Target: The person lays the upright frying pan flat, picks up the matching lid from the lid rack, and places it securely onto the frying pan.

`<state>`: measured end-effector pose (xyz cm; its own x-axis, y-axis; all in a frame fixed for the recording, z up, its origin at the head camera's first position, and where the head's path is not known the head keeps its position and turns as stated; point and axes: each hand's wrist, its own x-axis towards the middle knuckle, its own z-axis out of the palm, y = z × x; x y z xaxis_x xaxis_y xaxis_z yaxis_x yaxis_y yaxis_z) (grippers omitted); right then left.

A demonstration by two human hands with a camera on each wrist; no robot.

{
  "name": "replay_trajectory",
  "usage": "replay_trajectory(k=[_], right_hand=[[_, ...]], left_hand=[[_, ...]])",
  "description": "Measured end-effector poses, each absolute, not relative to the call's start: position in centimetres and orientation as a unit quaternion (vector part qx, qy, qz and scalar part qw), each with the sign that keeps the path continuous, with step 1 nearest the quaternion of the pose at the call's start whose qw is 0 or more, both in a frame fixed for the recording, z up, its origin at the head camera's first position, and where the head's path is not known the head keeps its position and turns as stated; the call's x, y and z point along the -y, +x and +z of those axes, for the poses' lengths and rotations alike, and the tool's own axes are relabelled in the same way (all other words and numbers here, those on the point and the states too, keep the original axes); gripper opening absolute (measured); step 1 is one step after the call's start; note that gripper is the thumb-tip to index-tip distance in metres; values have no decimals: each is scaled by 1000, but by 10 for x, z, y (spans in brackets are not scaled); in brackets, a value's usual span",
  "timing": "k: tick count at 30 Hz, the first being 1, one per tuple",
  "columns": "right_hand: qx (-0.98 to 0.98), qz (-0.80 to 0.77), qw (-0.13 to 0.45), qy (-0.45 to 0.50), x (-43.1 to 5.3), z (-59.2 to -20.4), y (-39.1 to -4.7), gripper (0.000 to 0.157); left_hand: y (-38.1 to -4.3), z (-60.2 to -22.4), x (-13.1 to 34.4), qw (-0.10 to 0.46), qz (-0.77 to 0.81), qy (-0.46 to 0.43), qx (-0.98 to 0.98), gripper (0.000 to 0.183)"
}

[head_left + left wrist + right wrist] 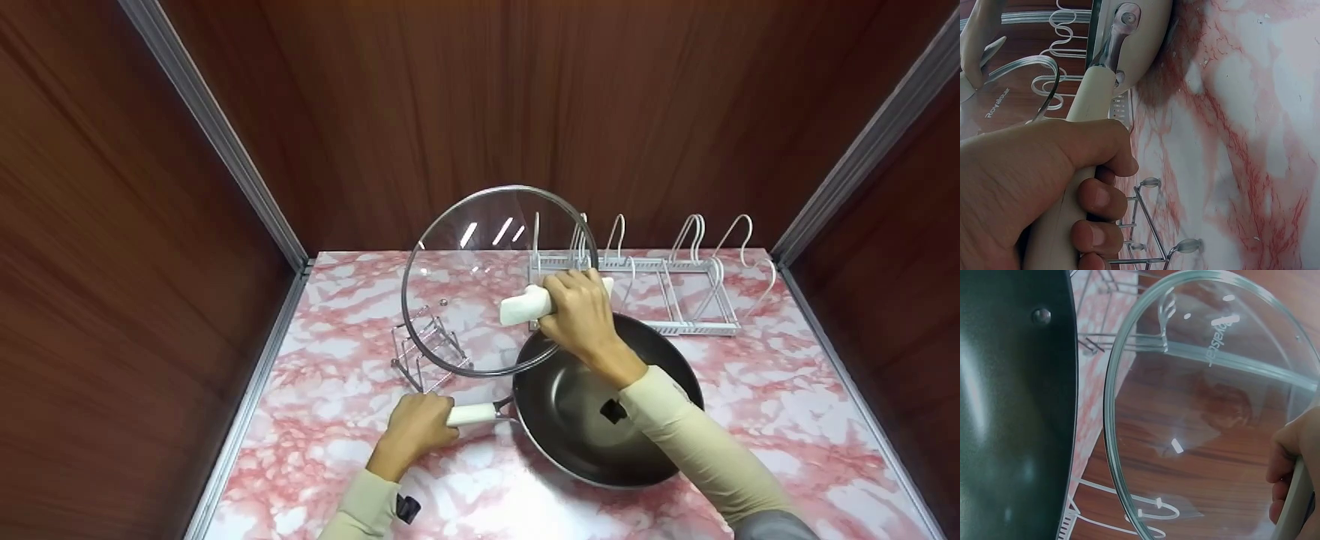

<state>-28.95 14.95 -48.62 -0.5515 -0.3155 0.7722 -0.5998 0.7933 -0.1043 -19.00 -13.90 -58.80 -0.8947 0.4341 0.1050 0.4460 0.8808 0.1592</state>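
Note:
A dark frying pan [581, 401] with a cream handle [472, 414] is right of centre on the marbled surface. My left hand [421, 426] grips that handle; in the left wrist view its fingers curl round the handle [1086, 107]. My right hand [583, 311] holds a glass lid [480, 262] by its cream knob [525, 306]. Tilted up, the lid hangs above and left of the pan. The right wrist view shows the lid [1202, 405] beside the pan [1016, 405], with fingers of my right hand [1303, 455] curled at the knob.
Behind the pan stands a white wire rack [690, 328] with upright loops. A small chrome wire stand [427, 349] sits on the left, partly seen through the lid. Wood-grain panels [480, 112] with metal edge strips close in the back and sides.

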Motion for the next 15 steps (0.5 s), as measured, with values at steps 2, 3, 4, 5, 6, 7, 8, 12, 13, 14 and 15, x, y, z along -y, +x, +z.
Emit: replay_trajectory(k=[2,3,4,5,6,7,8,12,13,14,15], right_hand=[[862,181,391,266,-151,-486,-289,14],[863,181,391,265,-151,-487,-289,14],[863,180,390,265,-151,-487,-289,14],[864,180,389,264,-152,-487,-288,14],[865,180,386,264,-153,-488,-288,13],[867,180,384,263,-154,-488,-287,14],[867,180,384,262,-154,-488,-287,15],[872,176,378,257,-157,-490,-285,18],[871,176,379,257,-157,-490,-284,18],[871,175,380,256,-158,-490,-284,19],[872,174,380,256,-158,-490,-283,18]], left_hand=[[-190,-588,139,36,-90,-227,969,25],[-191,-588,139,37,-90,-227,969,25],[-191,-588,139,37,-90,-227,969,25],[-191,-588,139,37,-90,-227,969,25],[-191,-588,139,37,-91,-226,969,25],[-190,-588,139,39,-91,-226,969,25],[-190,-588,139,39,-91,-225,969,25],[-189,-589,139,41,-89,-223,970,26],[-189,-589,139,41,-88,-222,970,26],[-190,-589,139,39,-88,-221,970,26],[-190,-589,139,39,-89,-221,971,26]])
